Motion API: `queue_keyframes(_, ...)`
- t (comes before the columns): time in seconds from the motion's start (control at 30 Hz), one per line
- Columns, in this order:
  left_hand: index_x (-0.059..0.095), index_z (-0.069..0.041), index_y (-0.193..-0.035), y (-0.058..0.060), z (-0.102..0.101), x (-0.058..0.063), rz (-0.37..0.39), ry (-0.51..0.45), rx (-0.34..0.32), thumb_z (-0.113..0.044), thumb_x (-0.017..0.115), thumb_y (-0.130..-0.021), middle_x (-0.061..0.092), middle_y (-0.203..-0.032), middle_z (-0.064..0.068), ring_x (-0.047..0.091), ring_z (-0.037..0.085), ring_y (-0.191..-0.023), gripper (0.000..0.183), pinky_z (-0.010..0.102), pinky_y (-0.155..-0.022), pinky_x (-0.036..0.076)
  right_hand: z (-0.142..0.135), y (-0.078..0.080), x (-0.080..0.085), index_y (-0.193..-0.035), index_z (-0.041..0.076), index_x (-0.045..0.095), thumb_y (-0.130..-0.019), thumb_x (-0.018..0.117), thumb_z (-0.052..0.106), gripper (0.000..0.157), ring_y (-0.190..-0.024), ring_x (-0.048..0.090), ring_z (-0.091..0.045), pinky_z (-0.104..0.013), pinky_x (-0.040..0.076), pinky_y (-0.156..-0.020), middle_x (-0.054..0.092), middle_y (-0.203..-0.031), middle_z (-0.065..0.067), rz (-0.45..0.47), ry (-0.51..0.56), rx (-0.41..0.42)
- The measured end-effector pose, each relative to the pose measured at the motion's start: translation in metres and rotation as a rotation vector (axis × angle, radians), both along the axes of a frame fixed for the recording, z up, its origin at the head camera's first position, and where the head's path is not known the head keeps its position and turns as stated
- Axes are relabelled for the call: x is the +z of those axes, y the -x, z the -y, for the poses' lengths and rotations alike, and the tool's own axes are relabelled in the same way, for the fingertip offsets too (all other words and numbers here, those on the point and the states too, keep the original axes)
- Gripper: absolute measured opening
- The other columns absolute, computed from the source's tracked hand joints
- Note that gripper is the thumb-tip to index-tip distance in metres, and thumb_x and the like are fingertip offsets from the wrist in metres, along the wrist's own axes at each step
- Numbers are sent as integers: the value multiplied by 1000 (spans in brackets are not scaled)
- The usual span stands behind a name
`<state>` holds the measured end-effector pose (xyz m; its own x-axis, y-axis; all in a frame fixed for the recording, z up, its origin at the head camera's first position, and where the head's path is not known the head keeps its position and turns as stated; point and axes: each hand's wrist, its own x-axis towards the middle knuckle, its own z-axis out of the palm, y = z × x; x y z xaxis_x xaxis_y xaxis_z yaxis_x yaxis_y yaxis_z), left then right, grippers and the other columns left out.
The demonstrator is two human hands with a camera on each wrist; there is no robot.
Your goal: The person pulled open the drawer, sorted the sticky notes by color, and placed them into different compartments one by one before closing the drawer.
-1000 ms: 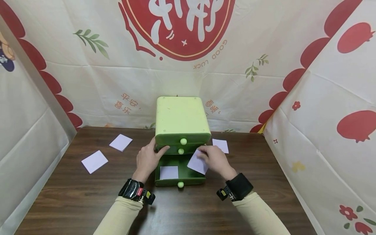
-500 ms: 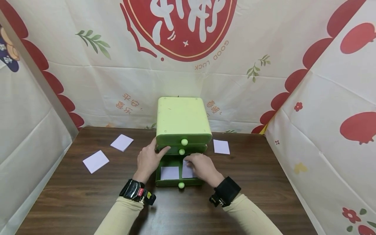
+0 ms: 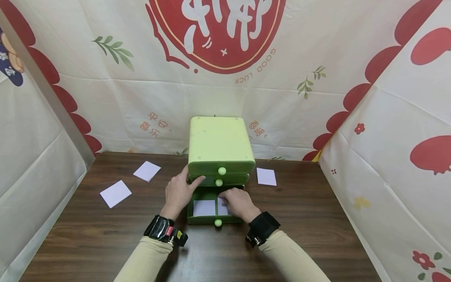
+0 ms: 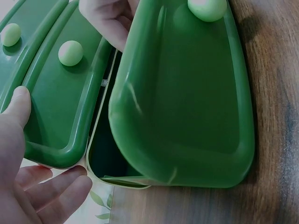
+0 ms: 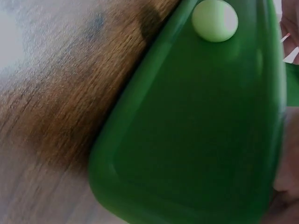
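A light green drawer cabinet [image 3: 220,137] stands at the back of the table. Its bottom drawer [image 3: 197,220] is pulled out, with a divider inside. One white card [image 3: 204,208] lies in the left compartment; another white card [image 3: 222,207], partly covered, is in the right one. My right hand [image 3: 239,203] reaches into that compartment with bent fingers at the second card; a pinch on it cannot be made out. My left hand [image 3: 179,192] rests on the cabinet's left edge, thumb [image 4: 19,105] against the middle drawer [image 4: 65,98], fingers loosely extended along the side.
Two white cards [image 3: 115,194] lie apart on the table's left part. A single white card [image 3: 266,177] lies to the right of the cabinet. Printed cloth [image 3: 155,98] hangs behind the wooden table [image 3: 303,219] and along its sides.
My right hand has moved left and into the bottom drawer, lowering the card it held into the right compartment. The left hand keeps its place on the cabinet.
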<state>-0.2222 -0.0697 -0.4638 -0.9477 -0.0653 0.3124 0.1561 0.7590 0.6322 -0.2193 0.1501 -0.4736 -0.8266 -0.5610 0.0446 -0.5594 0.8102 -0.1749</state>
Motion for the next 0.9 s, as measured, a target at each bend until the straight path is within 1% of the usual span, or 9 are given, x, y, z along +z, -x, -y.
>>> queue_keyframes(0.07,54,-25,-113,0,0,0,1,2,-1,-65,59,-86,38,-57,-3,39,14,-45,48,29,-42,23,1,2,-3,-104,19,76,-91,66,10,18,-78,66,-14,-30,51,-61,74,-93,2,26,-10,-36)
queue_keyframes(0.13,54,-25,-114,0,0,0,2,4,1,-65,58,-86,37,-57,-3,38,14,-45,49,29,-43,22,2,5,-5,-104,19,75,-90,68,14,16,-81,69,-17,-33,54,-64,74,-94,1,38,-15,-68)
queue_keyframes(0.23,54,-24,-115,-1,0,0,5,4,5,-64,60,-86,37,-58,-3,38,14,-45,49,29,-43,22,4,7,-7,-101,20,76,-88,72,19,13,-82,70,-19,-37,55,-66,75,-92,2,45,-18,-109)
queue_keyframes(0.33,54,-24,-116,-1,0,1,12,7,7,-63,61,-86,37,-58,-3,38,15,-45,49,29,-43,23,5,9,-10,-100,21,77,-86,74,21,13,-83,70,-19,-38,56,-66,75,-94,2,36,-30,-132)
queue_keyframes(0.53,54,-24,-115,-1,0,0,10,8,8,-64,60,-86,38,-58,-2,39,15,-45,50,29,-43,23,7,10,-13,-99,24,78,-84,76,23,15,-82,70,-19,-37,56,-65,76,-95,3,11,-45,-152)
queue_keyframes(0.67,55,-24,-112,-1,0,0,-5,-5,13,-61,63,-86,38,-58,-2,39,15,-46,46,30,-43,24,7,9,-13,-99,26,79,-84,76,23,16,-80,71,-19,-37,56,-63,77,-95,4,-18,-60,-160)
queue_keyframes(0.77,55,-25,-112,-1,0,0,-10,-11,16,-58,65,-86,39,-58,-2,40,15,-46,44,30,-43,25,8,8,-13,-100,25,79,-84,76,23,16,-79,71,-19,-37,56,-63,77,-95,3,-35,-68,-162)
queue_keyframes(0.9,56,-26,-113,-1,-1,0,-9,-13,19,-57,67,-85,41,-58,-2,40,16,-46,43,30,-43,25,7,8,-15,-101,23,78,-87,74,23,15,-78,70,-18,-36,56,-63,77,-95,2,-36,-68,-162)
